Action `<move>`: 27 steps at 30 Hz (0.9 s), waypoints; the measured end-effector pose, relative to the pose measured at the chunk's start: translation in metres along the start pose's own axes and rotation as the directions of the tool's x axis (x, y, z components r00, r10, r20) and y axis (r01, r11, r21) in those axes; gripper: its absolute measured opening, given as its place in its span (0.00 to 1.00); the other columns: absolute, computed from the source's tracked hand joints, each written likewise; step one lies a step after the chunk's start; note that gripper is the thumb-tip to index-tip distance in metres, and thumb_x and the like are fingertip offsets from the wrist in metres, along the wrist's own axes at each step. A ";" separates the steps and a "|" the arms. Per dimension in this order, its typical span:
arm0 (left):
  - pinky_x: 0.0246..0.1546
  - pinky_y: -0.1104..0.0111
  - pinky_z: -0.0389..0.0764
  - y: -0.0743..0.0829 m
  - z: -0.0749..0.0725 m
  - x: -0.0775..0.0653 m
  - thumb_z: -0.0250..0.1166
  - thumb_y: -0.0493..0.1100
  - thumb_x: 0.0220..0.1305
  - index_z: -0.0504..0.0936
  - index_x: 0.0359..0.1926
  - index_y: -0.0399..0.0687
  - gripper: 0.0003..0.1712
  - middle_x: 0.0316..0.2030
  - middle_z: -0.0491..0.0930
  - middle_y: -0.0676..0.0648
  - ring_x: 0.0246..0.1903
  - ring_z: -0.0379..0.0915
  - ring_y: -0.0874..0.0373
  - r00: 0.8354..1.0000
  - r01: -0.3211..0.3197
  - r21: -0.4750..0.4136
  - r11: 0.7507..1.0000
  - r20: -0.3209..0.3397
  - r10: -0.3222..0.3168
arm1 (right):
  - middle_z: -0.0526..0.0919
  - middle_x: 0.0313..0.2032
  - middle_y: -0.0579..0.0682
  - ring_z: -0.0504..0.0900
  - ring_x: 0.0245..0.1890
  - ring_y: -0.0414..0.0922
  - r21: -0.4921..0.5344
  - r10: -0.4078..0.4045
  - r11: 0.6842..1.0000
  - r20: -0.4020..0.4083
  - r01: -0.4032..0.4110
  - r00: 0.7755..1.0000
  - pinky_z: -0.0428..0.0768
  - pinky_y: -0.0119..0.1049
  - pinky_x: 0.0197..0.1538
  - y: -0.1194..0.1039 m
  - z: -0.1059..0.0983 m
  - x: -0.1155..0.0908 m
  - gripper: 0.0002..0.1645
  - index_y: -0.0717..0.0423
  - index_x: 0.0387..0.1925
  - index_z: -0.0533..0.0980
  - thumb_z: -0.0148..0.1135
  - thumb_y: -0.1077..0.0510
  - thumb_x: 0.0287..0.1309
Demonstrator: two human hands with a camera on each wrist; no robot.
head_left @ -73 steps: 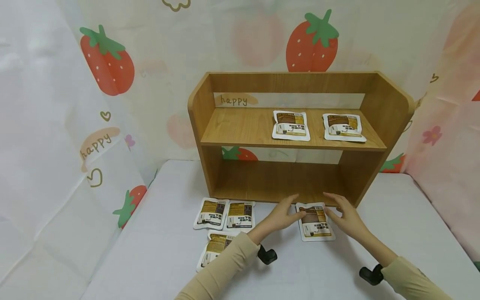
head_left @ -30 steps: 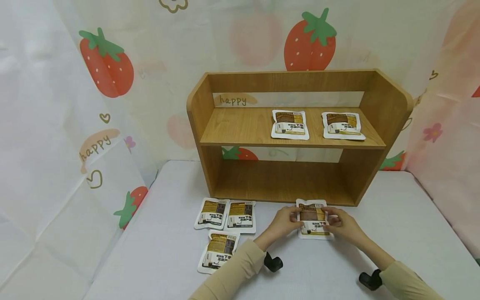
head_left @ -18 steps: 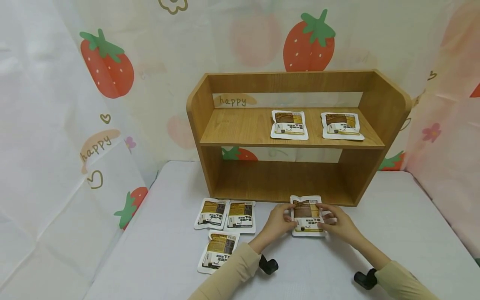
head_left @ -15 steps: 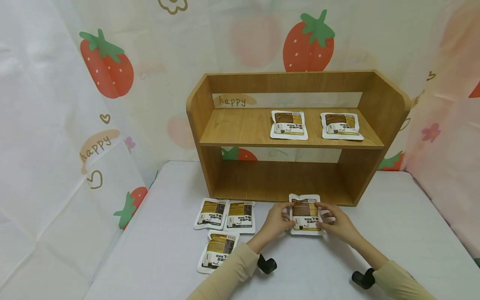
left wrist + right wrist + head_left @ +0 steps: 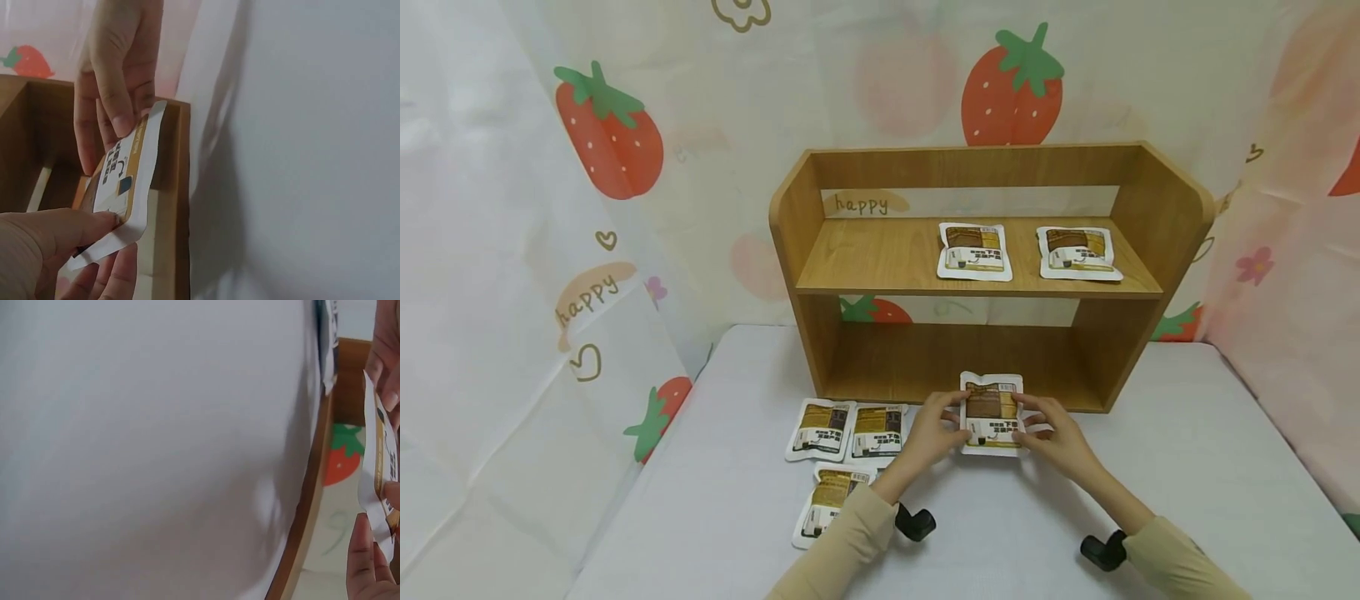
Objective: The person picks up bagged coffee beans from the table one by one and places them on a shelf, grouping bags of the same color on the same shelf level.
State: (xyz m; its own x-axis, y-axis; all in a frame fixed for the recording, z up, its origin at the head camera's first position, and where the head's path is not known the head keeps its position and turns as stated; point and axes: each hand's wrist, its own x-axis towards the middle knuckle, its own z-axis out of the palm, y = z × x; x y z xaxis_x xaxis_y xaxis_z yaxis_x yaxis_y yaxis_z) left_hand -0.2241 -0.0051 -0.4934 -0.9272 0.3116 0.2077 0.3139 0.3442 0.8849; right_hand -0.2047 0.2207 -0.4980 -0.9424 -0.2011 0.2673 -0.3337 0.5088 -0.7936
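A flat white-edged food pouch with a brown and gold label is held up off the table just in front of the shelf's lower level. My left hand pinches its left edge, thumb on the printed face and fingers beneath. On the opposite edge my right hand grips it the same way. The left wrist view shows the pouch tilted between both hands, clear of the tabletop. In the right wrist view only part of the pouch shows at the right side.
A wooden two-level shelf stands at the back of the white table. Two similar pouches lie on its upper level, a middle one and a right one. Several more pouches lie left of my left hand, one partly behind my sleeve.
Both hands came down to the pouch, took hold of its two sides and lifted it. It has since moved left and toward the shelf. The other pouches stayed put.
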 end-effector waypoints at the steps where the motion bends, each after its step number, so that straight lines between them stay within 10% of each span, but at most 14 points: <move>1: 0.31 0.75 0.76 -0.001 -0.002 0.000 0.69 0.30 0.48 0.73 0.58 0.45 0.33 0.51 0.71 0.40 0.39 0.77 0.50 1.000 0.001 0.001 1.000 -0.006 -0.001 | 0.70 0.50 0.62 0.77 0.43 0.55 0.009 0.001 1.000 -0.003 -0.001 1.000 0.81 0.37 0.42 -0.001 0.002 0.001 0.35 0.58 0.60 0.68 0.68 0.64 0.49; 14: 0.37 0.71 0.77 -0.007 -0.024 -0.006 0.69 0.32 0.50 0.75 0.57 0.47 0.30 0.49 0.74 0.42 0.40 0.77 0.51 0.998 -0.001 0.035 0.999 -0.062 0.003 | 0.76 0.46 0.60 0.78 0.41 0.52 0.024 -0.024 0.999 -0.016 0.024 1.000 0.80 0.33 0.39 -0.017 0.018 0.014 0.33 0.57 0.58 0.69 0.69 0.62 0.49; 22: 0.42 0.51 0.77 -0.013 -0.040 -0.009 0.70 0.32 0.48 0.73 0.58 0.46 0.33 0.49 0.72 0.39 0.42 0.76 0.45 0.997 -0.059 0.004 0.998 -0.059 0.059 | 0.68 0.53 0.62 0.79 0.40 0.54 -0.012 -0.164 0.986 0.035 0.164 0.986 0.81 0.31 0.35 -0.029 0.025 0.017 0.42 0.56 0.64 0.64 0.69 0.69 0.45; 27: 0.34 0.60 0.81 -0.012 -0.047 -0.011 0.69 0.29 0.47 0.69 0.62 0.45 0.38 0.56 0.68 0.39 0.45 0.74 0.45 0.994 -0.102 0.042 0.994 -0.042 0.104 | 0.67 0.54 0.61 0.79 0.41 0.53 0.012 -0.187 0.982 0.048 0.187 0.981 0.82 0.34 0.37 -0.036 0.029 0.021 0.45 0.57 0.65 0.62 0.68 0.72 0.44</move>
State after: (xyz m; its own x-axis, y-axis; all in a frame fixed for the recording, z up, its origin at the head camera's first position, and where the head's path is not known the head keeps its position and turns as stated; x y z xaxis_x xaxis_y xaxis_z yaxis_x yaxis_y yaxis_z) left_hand -0.2270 -0.0542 -0.4867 -0.8974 0.3083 0.3155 0.4151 0.3479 0.8406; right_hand -0.2115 0.1743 -0.4796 -0.8612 -0.3323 0.3847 -0.5034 0.4522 -0.7363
